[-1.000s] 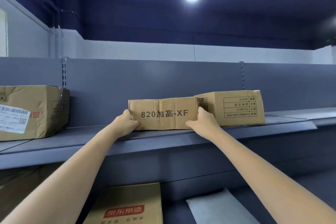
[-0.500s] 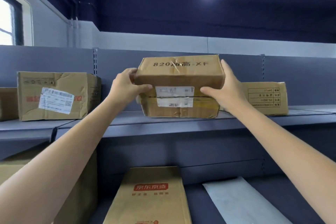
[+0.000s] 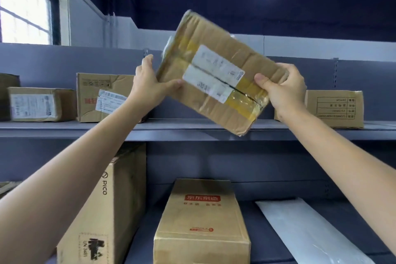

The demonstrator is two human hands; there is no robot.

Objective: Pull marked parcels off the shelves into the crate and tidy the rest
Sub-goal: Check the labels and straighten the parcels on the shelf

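While the left hand [image 3: 150, 88] grips the near-left edge of the flat cardboard parcel [image 3: 216, 75], thumb laid across its taped face and fingers curled behind, the right hand [image 3: 282, 90] pinches the opposite edge with its thumb pressed on the yellow tape and the other fingers wrapped round the back. Both hands hold the parcel clear of the upper shelf [image 3: 192, 129], tilted so its taped face, with two white labels [image 3: 214, 75] along the seam, turns toward the camera. The step in hand looks like a check for a mark, so the person would do well to keep the face square to the eyes and the thumbs off the labels; the print is too blurred here to read. A firm grip at both edges matters, since the cardboard looks creased and soft at the lower corner, which hangs just above the shelf lip and could catch it if lowered carelessly.

Outward from the hands, the gap on the upper shelf between the dented labelled box [image 3: 102, 96] to the left and the printed carton [image 3: 334, 108] to the right is open, enough, in all likelihood, to set the parcel back. A smaller labelled box [image 3: 40, 104] sits further left. Below, a tall PICO carton [image 3: 107, 210], a brown box with a red logo [image 3: 201, 221] and a white padded mailer [image 3: 308, 233] fill the lower shelf, so the freest way out is straight back toward the person. No crate is in view.
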